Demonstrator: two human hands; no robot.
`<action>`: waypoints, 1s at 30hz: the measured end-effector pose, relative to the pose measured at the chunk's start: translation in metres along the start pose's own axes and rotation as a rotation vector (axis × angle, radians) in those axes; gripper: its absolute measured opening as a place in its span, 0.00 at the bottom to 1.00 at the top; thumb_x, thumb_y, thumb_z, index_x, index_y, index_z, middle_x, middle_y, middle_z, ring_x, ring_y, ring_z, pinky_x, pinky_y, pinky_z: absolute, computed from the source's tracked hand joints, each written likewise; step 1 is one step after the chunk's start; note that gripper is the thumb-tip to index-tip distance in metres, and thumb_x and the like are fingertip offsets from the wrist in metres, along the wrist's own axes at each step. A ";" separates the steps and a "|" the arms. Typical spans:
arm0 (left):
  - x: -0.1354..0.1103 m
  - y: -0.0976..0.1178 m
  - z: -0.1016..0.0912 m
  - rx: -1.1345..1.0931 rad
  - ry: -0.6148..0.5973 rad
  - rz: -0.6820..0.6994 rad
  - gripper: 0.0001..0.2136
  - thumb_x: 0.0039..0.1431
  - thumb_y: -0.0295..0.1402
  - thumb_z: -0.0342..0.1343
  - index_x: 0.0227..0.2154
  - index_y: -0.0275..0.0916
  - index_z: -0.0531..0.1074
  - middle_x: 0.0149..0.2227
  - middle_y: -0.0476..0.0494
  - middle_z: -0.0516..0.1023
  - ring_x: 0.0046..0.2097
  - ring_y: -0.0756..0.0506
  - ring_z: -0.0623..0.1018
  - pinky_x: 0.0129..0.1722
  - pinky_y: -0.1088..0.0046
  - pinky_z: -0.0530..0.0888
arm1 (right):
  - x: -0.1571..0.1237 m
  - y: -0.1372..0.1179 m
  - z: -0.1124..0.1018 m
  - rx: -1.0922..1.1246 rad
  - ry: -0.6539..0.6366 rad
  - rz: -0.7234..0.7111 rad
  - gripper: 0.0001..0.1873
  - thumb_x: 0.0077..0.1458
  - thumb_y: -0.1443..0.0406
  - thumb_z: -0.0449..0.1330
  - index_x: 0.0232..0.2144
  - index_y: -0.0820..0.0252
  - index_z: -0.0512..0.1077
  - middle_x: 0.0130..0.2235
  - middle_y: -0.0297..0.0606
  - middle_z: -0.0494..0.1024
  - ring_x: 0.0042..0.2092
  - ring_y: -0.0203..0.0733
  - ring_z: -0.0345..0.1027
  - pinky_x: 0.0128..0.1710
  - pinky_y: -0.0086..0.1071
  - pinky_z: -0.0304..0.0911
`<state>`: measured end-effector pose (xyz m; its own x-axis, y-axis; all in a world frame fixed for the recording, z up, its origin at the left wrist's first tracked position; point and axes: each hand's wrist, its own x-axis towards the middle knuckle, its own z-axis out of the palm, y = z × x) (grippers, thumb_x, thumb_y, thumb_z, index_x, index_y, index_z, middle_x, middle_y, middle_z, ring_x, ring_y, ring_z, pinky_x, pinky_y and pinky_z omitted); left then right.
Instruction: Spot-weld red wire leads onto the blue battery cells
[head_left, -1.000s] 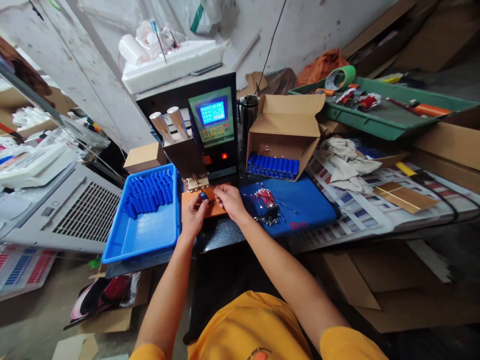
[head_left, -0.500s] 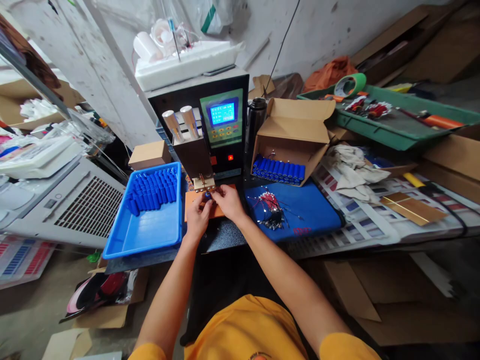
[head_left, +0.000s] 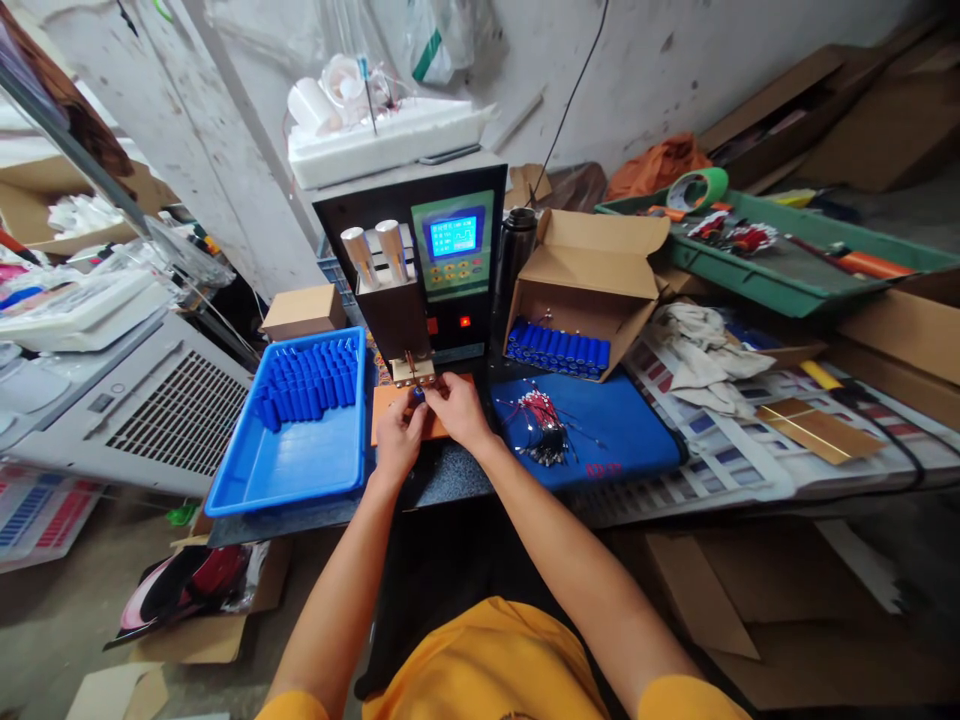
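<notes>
My left hand [head_left: 397, 435] is closed around a small blue cylindrical battery cell [head_left: 418, 394], its end facing me, just below the electrode tips of a spot welder [head_left: 480, 335]. My right hand [head_left: 459, 408] pinches close against that cell from the right; whatever lies between its fingertips is too small to make out. Both hands rest over an orange plate [head_left: 384, 402] at the welder's foot. To their left, a blue tray [head_left: 292, 480] holds rows of blue cells [head_left: 319, 380]. On a blue mat [head_left: 637, 425] to the right lies a bundle of red and black wire leads [head_left: 544, 425].
Behind the mat, an open cardboard box [head_left: 589, 275] contains more blue cells, beside a dark flask [head_left: 517, 245]. A green tray [head_left: 810, 285] with tape and tools stands at the back right. White cloth gloves [head_left: 701, 350] lie near it. A foam lid [head_left: 390, 145] tops the welder.
The view has shifted slightly, so the bench appears a little lower and to the right. Both hands stay at the cell under the electrodes, with hardly any visible movement.
</notes>
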<state>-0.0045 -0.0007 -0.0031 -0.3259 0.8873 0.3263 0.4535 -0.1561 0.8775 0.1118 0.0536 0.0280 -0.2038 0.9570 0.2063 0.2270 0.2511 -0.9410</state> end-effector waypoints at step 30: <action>0.001 0.001 0.001 -0.081 -0.025 -0.018 0.16 0.59 0.40 0.56 0.45 0.36 0.76 0.35 0.44 0.80 0.32 0.49 0.76 0.32 0.75 0.71 | -0.008 0.001 -0.001 0.009 -0.015 0.003 0.03 0.53 0.65 0.61 0.28 0.58 0.72 0.29 0.34 0.78 0.32 0.39 0.72 0.33 0.29 0.63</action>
<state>-0.0032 0.0003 -0.0021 -0.3124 0.9006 0.3021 0.3786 -0.1736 0.9092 0.1149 0.0463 0.0257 -0.2170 0.9555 0.1996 0.2190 0.2469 -0.9440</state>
